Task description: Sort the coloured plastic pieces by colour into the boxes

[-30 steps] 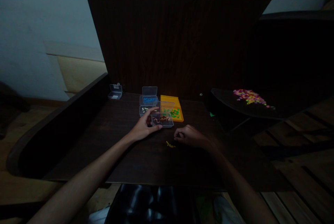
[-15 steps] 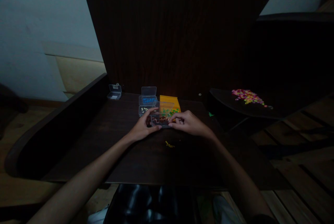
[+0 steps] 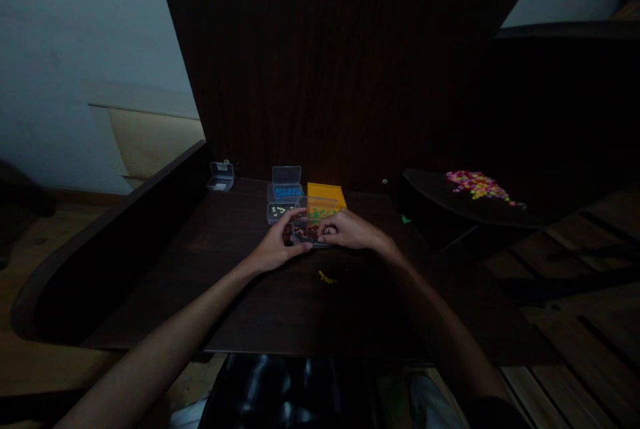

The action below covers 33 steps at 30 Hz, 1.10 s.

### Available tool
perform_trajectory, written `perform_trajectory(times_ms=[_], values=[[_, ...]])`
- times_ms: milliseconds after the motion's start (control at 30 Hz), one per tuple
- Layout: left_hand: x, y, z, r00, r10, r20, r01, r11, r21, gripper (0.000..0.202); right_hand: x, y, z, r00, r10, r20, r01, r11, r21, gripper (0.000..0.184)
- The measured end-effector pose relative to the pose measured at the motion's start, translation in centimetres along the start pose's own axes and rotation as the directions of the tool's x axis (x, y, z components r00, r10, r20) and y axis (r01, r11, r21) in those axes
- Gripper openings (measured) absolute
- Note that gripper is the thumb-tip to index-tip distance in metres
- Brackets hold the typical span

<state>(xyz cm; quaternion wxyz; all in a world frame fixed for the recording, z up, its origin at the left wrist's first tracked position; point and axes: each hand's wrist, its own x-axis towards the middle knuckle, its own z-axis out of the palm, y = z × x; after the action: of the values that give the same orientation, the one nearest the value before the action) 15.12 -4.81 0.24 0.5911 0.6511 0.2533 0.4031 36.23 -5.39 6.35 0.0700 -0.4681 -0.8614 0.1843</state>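
My left hand [image 3: 279, 243] is wrapped round the left end of a clear plastic box [image 3: 303, 240], thumb in front and fingers behind. Small brown pieces [image 3: 306, 231] lie inside it, and its clear lid stands raised at the back. Over the box's right part is my right hand [image 3: 349, 229], its fingers pinched together down at the pieces; whatever is between the fingertips is too small to make out. Behind the box sits a yellow tray [image 3: 324, 192] with green pieces. A few small yellow pieces [image 3: 327, 277] lie on the dark table in front.
An open clear case [image 3: 285, 193] holds blue pieces and pale pieces, left of the yellow tray. Another small open case [image 3: 221, 177] stands at the back left. On a dark ledge at right lies a pile of pink and yellow pieces [image 3: 477, 183]. A raised side board [image 3: 115, 235] borders the table's left.
My right hand has moved slightly left, further over the box, with its fingers among the brown pieces. My left hand keeps its hold. The view has shifted very slightly.
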Motion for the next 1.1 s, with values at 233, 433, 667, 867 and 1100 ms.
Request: perform_trajectory(times_ms=[233,433,667,867,1100], values=[[0.1,-0.1,-0.1,1.000,0.005,-0.002,-0.005,0.999,0.036,0.070,-0.6,-0.3,0.2,0.993,0.040,-0.111,-0.047,0.996,-0.069,0.015],[0.2,-0.2,-0.3,1.000,0.004,-0.018,-0.003,0.999,0.047,0.070,-2.7,-0.3,-0.4,0.990,-0.006,-0.139,0.020,0.995,0.095,0.018],[0.2,-0.3,-0.3,1.000,0.001,-0.031,0.000,0.999,0.035,0.071,-4.4,0.0,0.0,0.997,-0.017,0.075,0.003,0.984,0.177,0.027],[0.1,-0.2,-0.4,0.999,-0.003,-0.041,0.005,0.999,0.052,0.071,-4.1,0.5,2.8,0.998,0.018,0.068,-0.025,0.994,0.103,0.031],[0.2,-0.3,-0.4,0.999,-0.013,-0.048,0.016,0.998,0.055,0.070,-3.6,1.1,5.4,0.999,0.036,-0.003,-0.035,0.996,0.080,0.026]])
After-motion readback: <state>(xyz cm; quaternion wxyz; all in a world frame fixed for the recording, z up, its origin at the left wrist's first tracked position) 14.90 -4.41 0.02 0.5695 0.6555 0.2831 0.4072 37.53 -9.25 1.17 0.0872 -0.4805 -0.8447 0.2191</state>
